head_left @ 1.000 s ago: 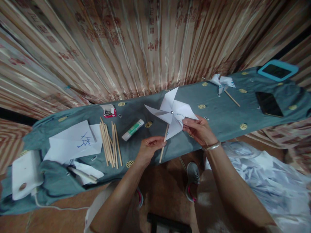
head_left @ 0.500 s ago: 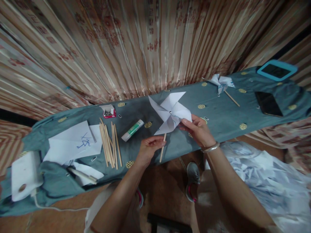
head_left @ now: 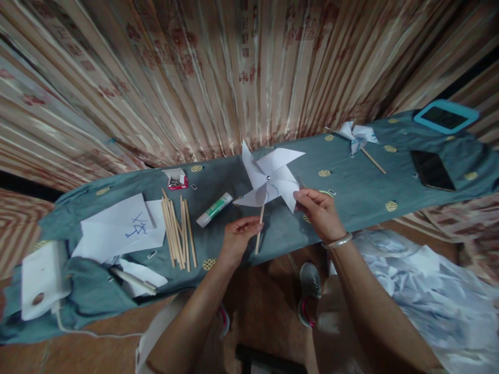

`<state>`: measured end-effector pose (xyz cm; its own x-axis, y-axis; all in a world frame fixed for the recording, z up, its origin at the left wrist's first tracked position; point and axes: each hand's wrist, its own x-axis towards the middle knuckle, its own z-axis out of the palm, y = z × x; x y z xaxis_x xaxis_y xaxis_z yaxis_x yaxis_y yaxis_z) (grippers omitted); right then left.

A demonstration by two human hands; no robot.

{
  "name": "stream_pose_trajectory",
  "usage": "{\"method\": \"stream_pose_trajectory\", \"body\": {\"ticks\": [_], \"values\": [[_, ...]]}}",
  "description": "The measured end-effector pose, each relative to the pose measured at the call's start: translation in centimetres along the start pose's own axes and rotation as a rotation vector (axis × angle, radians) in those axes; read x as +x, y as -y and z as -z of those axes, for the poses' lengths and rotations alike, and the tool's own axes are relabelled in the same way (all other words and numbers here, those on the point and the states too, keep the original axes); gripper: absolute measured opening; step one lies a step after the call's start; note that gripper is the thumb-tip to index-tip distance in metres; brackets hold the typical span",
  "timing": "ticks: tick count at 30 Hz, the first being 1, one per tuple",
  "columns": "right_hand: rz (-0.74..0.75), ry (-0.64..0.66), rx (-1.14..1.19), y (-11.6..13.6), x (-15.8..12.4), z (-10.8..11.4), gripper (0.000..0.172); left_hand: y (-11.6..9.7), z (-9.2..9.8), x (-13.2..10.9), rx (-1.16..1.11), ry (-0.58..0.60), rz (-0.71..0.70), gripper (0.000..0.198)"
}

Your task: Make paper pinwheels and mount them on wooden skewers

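Observation:
A white paper pinwheel (head_left: 268,176) with a shiny pin at its centre is held up over the cloth-covered table. My left hand (head_left: 238,236) pinches its wooden stick (head_left: 259,236) just below the blades. At the right, my right hand (head_left: 317,210) has thumb and fingers closed on the tip of the lower right blade. A glue stick (head_left: 214,210) lies left of the pinwheel. Beyond it are several loose wooden sticks (head_left: 178,234) and a small red box of metal pins (head_left: 178,180).
White paper sheets (head_left: 113,228), one with a blue drawing, lie at the left near a white corded device (head_left: 41,283). Another pinwheel (head_left: 356,135), a black phone (head_left: 432,169) and a blue-framed device (head_left: 446,116) are at the right. Below right is a plastic bag of paper scraps (head_left: 429,280).
The pinwheel's blades have turned clockwise a little, and its centre has shifted slightly left. My right hand has moved from the blade's curved side to its pointed tip.

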<state>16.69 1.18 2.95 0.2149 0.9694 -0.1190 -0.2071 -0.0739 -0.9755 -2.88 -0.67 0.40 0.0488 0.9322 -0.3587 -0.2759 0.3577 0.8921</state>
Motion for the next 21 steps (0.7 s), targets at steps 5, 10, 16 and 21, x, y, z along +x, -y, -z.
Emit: {"method": "stream_pose_trajectory", "body": {"ticks": [5,10,16,21], "values": [[-0.065,0.061,0.065,-0.2,-0.5,-0.8,0.024,0.1,-0.1,0.1,-0.038,-0.027,-0.015,0.029],[-0.108,0.102,0.083,-0.6,-1.3,-1.8,0.022,0.1,-0.2,0.0,-0.034,-0.032,-0.029,0.027],[-0.086,0.151,0.012,-1.1,-1.7,-2.9,0.027,0.1,-0.3,-0.1,-0.039,-0.034,-0.015,0.029],[-0.04,0.156,-0.096,-1.3,-1.8,-3.8,0.032,0.1,-0.5,-0.3,-0.068,0.006,-0.01,0.027]]}}
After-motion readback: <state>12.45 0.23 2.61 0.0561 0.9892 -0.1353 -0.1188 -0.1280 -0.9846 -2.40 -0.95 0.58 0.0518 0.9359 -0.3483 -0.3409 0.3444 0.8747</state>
